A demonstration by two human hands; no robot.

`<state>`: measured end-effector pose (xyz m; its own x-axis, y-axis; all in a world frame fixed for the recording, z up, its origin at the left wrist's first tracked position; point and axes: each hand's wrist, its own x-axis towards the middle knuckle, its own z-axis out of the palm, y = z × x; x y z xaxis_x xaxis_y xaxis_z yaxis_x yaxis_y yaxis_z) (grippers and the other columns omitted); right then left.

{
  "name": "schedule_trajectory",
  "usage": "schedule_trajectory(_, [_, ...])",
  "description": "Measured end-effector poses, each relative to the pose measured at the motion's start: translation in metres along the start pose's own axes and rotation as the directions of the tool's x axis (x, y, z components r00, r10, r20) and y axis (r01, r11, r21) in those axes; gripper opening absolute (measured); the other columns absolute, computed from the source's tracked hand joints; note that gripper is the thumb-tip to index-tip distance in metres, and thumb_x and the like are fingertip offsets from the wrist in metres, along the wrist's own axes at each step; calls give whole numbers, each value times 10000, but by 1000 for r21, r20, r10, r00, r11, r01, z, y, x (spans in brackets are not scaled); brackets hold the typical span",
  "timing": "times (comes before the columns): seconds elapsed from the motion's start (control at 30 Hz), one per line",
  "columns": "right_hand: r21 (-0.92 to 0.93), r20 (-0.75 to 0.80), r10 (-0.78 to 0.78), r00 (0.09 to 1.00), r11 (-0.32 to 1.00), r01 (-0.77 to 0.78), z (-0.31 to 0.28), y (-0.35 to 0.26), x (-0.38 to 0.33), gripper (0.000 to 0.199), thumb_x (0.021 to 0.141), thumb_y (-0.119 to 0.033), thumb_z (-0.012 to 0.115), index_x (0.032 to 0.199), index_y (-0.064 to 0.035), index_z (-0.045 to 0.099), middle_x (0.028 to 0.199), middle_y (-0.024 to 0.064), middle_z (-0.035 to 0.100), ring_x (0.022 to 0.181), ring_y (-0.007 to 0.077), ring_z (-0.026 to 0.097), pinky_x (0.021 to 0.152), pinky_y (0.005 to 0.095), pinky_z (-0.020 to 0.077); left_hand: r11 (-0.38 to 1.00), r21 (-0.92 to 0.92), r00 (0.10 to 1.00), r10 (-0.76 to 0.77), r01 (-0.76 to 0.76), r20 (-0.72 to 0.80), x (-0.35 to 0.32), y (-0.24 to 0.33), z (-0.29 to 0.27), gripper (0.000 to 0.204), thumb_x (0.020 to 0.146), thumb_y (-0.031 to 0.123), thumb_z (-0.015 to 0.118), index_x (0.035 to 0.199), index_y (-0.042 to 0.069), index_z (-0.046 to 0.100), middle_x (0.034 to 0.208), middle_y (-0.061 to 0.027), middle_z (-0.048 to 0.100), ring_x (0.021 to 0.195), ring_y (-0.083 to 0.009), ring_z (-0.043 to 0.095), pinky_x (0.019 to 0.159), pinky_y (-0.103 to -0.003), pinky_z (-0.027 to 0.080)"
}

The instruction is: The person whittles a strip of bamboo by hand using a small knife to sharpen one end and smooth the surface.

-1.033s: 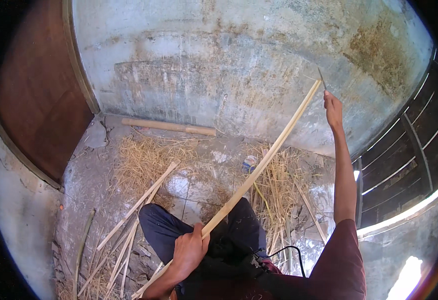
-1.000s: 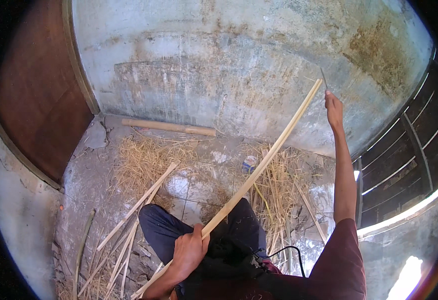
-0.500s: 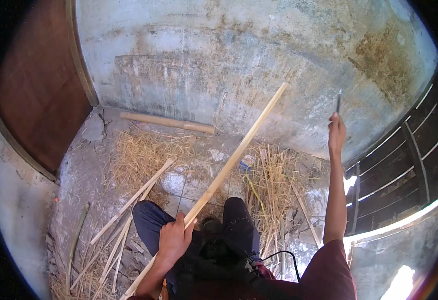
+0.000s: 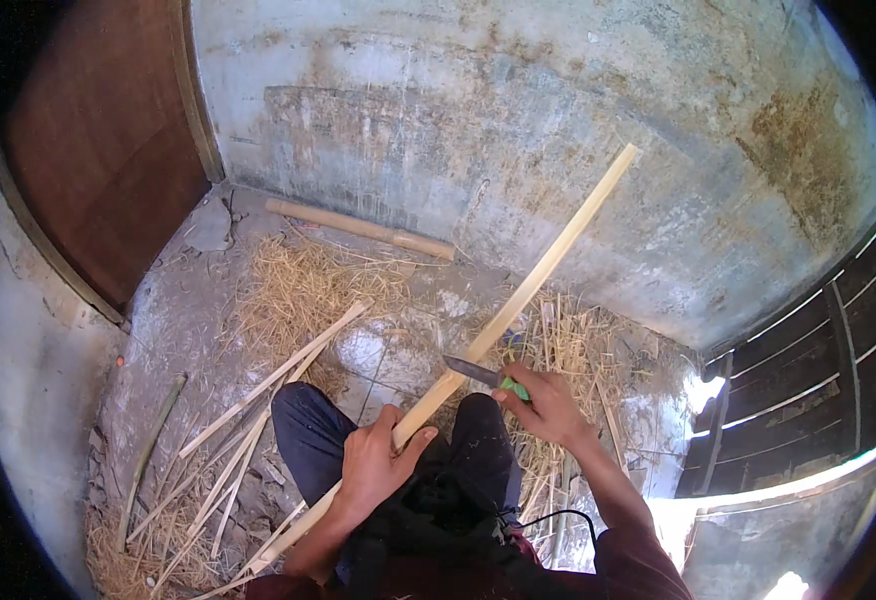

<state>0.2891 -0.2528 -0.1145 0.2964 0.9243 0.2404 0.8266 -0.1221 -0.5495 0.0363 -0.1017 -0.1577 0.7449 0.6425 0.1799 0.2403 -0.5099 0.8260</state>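
A long, pale bamboo strip (image 4: 554, 255) slants across my lap, from the lower left up toward the wall. My left hand (image 4: 378, 462) is wrapped round its lower part, above my knees. In my right hand (image 4: 543, 402) is a knife (image 4: 473, 371) with a green handle, the fingers closed round that handle. The dark blade lies across the strip, a little beyond my left hand, and appears to touch it. Part of the handle is hidden by my right fingers.
Several thin bamboo strips (image 4: 276, 385) lie on the floor at left, near a green stick (image 4: 155, 455). A bamboo pole (image 4: 358, 229) rests by the stained wall (image 4: 398, 120). Straw-like shavings (image 4: 303, 292) and a pile of split strips (image 4: 568, 360) lie ahead and at right.
My right hand has come down and inward from its raised place at the right, bringing the knife onto the strip. The strip's far end has shifted right in the picture; my left hand still grips it.
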Motion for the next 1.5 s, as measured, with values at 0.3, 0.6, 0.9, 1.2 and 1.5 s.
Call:
schedule_trajectory(0.3, [39,-69,60,996,998,-58,4,3,-4,282,1014,-278,731,1204,-83,656,798,176,682,678,401,698,607,454,520,984,-176,997,-43,32,-61,-4,0,0,293,973,204,813,914,17,596,647,-123,652,523,-180,647,500,-329,455])
schedule_trajectory(0.6, [-16,-210,-53,976,999,50,-9,-17,-8,394,944,-204,810,1316,-144,697,1046,119,783,645,292,712,590,382,558,984,-175,990,-61,37,-131,-3,-4,-10,328,967,238,822,907,28,577,641,-142,655,506,-281,670,479,-369,469])
schedule_trajectory(0.9, [-183,-207,-177,962,973,140,-29,-38,-12,299,917,-161,823,1214,-162,787,835,49,731,532,184,616,487,334,486,979,-202,986,-64,32,-152,-2,2,-13,312,974,175,810,887,12,558,645,-110,629,563,-131,615,534,-308,459])
schedule_trajectory(1.2, [-268,-181,-153,972,958,101,-40,-58,-18,265,866,-25,813,1127,-67,822,672,83,618,544,188,588,498,330,443,974,-226,979,-27,-20,-204,-4,6,-13,305,970,179,816,901,17,568,657,-112,624,555,-150,586,526,-310,456])
schedule_trajectory(1.5, [-242,-325,-192,926,963,115,-40,-50,-18,300,859,-81,846,1154,-130,829,702,35,642,510,180,585,470,341,466,976,-220,980,-36,-8,-195,-5,11,-13,305,955,154,824,891,17,559,614,-100,590,536,-110,550,509,-299,421])
